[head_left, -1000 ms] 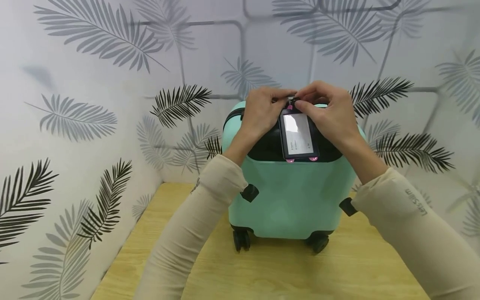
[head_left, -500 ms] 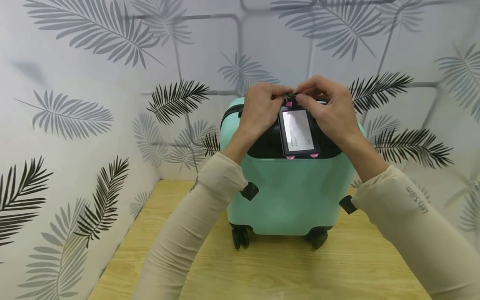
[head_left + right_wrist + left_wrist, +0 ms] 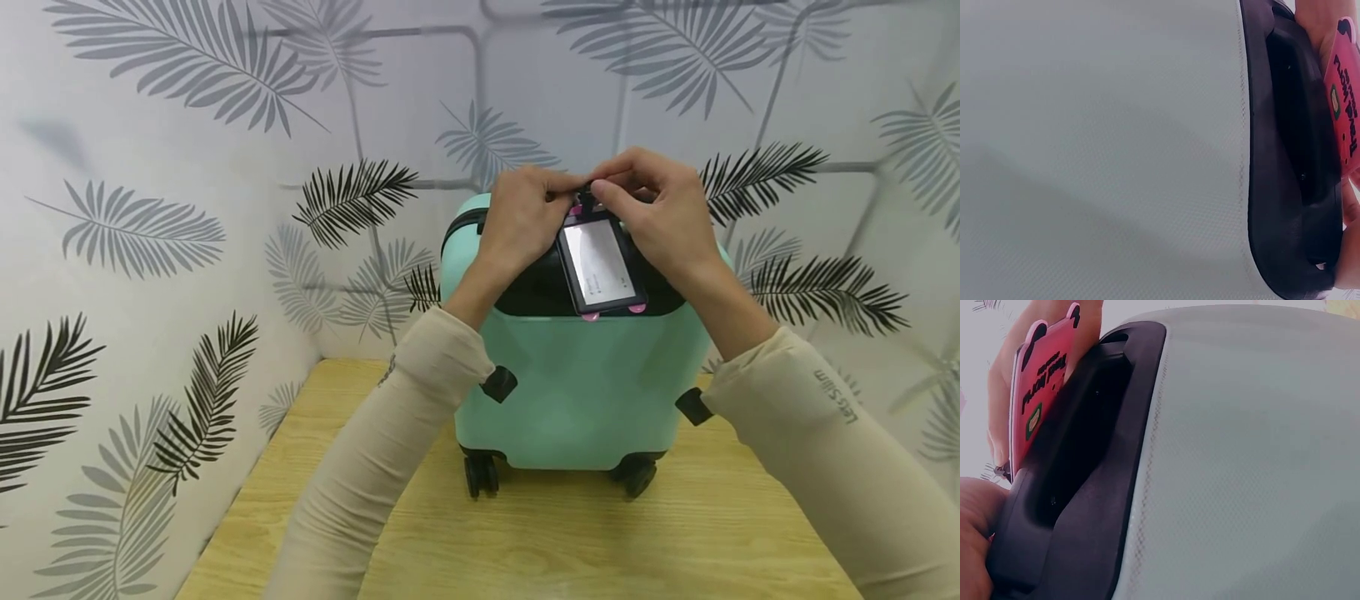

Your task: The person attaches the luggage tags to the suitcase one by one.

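Tilted rightward now, luggage tag [image 3: 602, 268] pinched by both hands atop mint suitcase [image 3: 577, 392] (wooden table [image 3: 525, 550], leaf-print walls [image 3: 187, 167]).

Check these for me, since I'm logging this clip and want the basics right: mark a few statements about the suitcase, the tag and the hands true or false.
1. The suitcase is mint green and stands upright on its wheels. True.
2. The luggage tag lies flat on the wooden table. False: it hangs at the suitcase's black top panel.
3. Both hands, left hand and right hand, meet at the tag's strap. True.
4. The tag's other face is blue. False: the wrist views show it pink-red.
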A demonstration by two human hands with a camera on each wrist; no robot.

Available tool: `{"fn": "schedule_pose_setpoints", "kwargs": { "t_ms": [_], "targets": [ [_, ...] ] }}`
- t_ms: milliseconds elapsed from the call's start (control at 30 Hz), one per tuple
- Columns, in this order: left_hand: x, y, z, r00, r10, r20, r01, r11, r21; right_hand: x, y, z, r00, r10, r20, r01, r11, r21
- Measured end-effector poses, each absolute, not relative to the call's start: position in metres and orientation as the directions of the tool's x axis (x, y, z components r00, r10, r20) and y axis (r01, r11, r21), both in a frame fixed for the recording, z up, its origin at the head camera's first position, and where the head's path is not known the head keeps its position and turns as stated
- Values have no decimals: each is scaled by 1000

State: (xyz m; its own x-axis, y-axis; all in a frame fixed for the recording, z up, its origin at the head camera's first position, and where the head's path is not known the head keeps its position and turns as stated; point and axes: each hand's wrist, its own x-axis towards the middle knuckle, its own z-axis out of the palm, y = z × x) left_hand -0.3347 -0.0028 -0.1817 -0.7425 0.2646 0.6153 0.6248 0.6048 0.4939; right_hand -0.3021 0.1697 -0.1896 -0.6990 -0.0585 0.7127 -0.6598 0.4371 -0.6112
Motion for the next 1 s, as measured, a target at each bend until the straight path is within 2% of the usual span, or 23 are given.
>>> {"fn": "schedule_pose_setpoints", "kwargs": {
  "t_ms": [167,400,500,700,833,1000],
  "targets": [
    [-335,-3,-183,-748,280,601,633,572,521,-302,170,-190,-736,-35,676,-631,398,-666],
    [-335,-9,-183,-826,241,509,559,463,688,-304,171,-189,-756,-39,653,-621,360,-697],
    [-336,-15,-184,-843,266,466,537,395,745,-305,170,-188,-780,-36,624,-599,329,-730],
    [-336,-24,-184,-804,385,453,569,278,774,-305,171,-184,-827,-37,562,-547,288,-786],
    [-336,-26,-184,-775,418,474,593,221,774,-305,171,-180,-850,-35,525,-514,270,-814],
    [-336,-26,-182,-773,426,471,594,221,774,-304,174,-176,-864,-24,503,-493,241,-836]
  ]
}}
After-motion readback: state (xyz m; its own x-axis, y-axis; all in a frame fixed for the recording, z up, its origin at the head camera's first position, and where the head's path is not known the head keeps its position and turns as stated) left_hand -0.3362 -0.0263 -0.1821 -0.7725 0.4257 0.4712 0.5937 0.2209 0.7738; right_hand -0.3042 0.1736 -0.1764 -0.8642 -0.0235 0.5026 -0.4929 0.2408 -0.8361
